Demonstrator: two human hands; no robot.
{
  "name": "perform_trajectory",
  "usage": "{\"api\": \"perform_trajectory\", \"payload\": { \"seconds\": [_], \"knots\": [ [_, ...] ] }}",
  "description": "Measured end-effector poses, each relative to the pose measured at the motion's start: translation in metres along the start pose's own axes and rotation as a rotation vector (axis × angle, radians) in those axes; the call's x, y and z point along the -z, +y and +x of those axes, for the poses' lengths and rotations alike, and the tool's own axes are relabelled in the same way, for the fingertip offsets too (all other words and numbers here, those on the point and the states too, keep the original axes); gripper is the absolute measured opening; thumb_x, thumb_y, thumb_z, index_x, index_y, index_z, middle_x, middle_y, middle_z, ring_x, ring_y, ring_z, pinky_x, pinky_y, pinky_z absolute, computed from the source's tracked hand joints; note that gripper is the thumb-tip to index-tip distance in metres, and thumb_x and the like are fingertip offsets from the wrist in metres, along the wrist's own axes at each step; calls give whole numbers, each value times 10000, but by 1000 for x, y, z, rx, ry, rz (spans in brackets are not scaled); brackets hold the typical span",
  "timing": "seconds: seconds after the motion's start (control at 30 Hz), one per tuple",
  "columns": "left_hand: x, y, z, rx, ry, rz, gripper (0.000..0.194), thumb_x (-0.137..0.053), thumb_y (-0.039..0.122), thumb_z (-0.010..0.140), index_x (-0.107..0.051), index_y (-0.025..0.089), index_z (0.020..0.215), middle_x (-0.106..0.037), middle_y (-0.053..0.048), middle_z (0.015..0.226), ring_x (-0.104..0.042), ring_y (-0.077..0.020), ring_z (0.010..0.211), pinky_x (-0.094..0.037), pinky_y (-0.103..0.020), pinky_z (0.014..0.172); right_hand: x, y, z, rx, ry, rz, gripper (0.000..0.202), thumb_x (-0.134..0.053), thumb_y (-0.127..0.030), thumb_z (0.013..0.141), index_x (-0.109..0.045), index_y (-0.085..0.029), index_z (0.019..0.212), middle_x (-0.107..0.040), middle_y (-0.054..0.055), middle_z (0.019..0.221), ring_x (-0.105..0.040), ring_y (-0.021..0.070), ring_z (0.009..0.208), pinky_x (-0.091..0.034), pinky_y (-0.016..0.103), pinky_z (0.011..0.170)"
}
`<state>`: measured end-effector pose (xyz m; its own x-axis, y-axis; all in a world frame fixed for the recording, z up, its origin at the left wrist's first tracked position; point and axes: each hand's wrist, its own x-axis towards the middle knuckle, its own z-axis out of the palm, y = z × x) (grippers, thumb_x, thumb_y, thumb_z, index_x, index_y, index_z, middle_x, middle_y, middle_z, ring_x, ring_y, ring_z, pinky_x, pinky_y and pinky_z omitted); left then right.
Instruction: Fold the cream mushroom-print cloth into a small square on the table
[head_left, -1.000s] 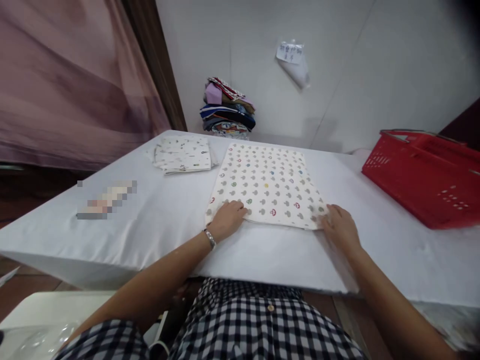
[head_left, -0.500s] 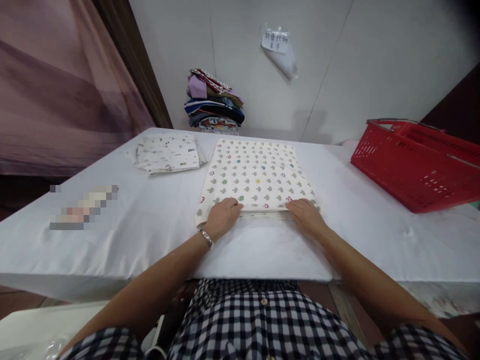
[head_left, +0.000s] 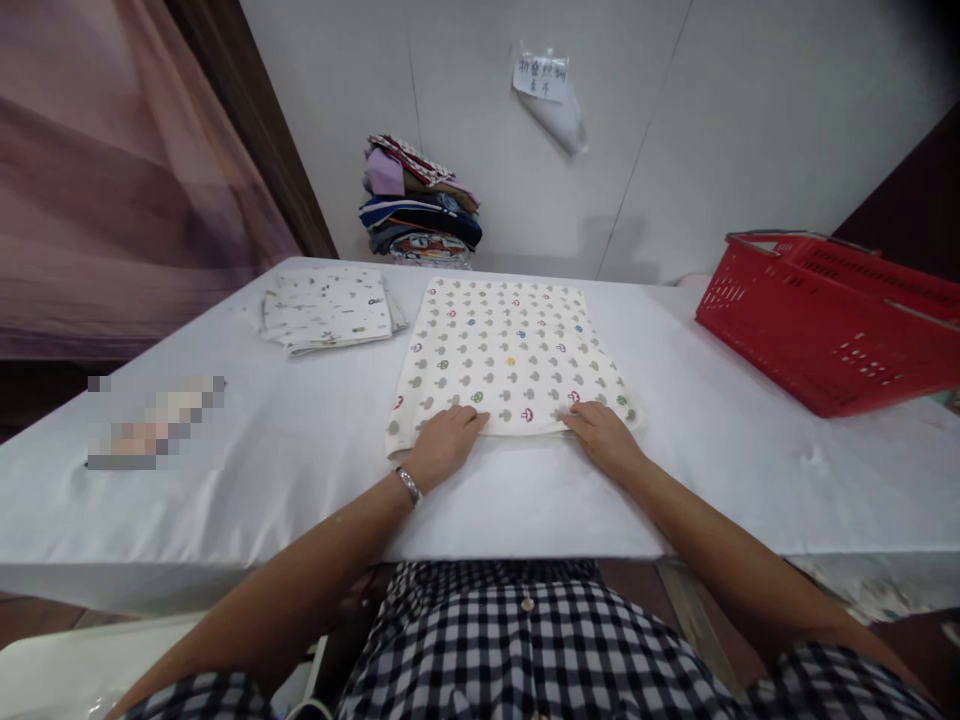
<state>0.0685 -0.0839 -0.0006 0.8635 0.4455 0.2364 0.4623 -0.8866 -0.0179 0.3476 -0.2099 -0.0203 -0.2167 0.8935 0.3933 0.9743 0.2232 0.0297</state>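
Curtain cloth [head_left: 112, 180], pink, hangs at the far left. Next, on the white desk [head_left: 300, 510], is a thing hidden by blurry squares [head_left: 161, 420]. Behind it lies a folded white cloth [head_left: 326, 310], then a pile of colored cloths [head_left: 420, 210] by the wall.

The left hand [head_left: 442, 445] has its fingers close together on top of the near edge of the mushroom cloth [head_left: 506, 345]. I cannot tell if they pinch it. The mushroom cloth lies flat on the desk, mostly past the fingers of both hands, and it sticks out to each side of them. Its near edge runs across the gap between the hands. The right hand [head_left: 607, 440] has its fingertips on that edge too, a little bent; any grip is hard to see.

A red basket [head_left: 810, 330] sits well apart on the right.
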Motion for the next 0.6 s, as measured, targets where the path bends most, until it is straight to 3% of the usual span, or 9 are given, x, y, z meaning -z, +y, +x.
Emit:
{"api": "perform_trajectory", "payload": {
  "seconds": [0.07, 0.23, 0.33, 0.43, 0.6],
  "knots": [
    [1, -1, 2, -17, 33, -14, 305, -346, 124, 875, -513, 187, 1122, -581, -66, 1022, -514, -194, 903, -414, -324, 743, 2, 1, 4, -16, 0, 22, 313, -362, -142, 903, -618, -179, 1078, -606, 104, 984, -532, 222, 901, -452, 359, 771],
    [5, -7, 13, 50, 99, -26, 231, -366, 73, 837, -556, 181, 910, -593, -69, 1003, -534, -185, 899, -426, -308, 705, 5, 4, 15, -85, 122, 75, 298, -357, -213, 920, -576, -191, 1119, -622, 101, 956, -540, 233, 881, -439, 371, 770],
    [4, -10, 14, 61, 131, -42, 227, -360, 76, 843, -545, 187, 918, -584, -69, 1047, -535, -181, 915, -434, -300, 691, 6, 3, 17, -87, 111, 89, 258, -357, -217, 915, -596, -185, 1004, -630, 98, 905, -548, 230, 846, -437, 369, 754],
    [-1, -11, 9, 18, 101, -57, 234, -347, 85, 854, -549, 188, 909, -573, -73, 1078, -533, -175, 917, -448, -299, 699, 5, 2, 14, -47, 69, 113, 255, -346, -177, 902, -601, -183, 898, -631, 94, 875, -553, 220, 835, -438, 356, 736],
    [-9, -13, 1, -21, 37, -12, 294, -330, 65, 838, -580, 195, 923, -521, -64, 1228, -529, -177, 970, -462, -294, 712, 3, 4, 9, 77, 76, 126, 301, -335, -83, 849, -612, -186, 791, -627, 88, 1000, -542, 207, 924, -442, 343, 761]
  ]
}}
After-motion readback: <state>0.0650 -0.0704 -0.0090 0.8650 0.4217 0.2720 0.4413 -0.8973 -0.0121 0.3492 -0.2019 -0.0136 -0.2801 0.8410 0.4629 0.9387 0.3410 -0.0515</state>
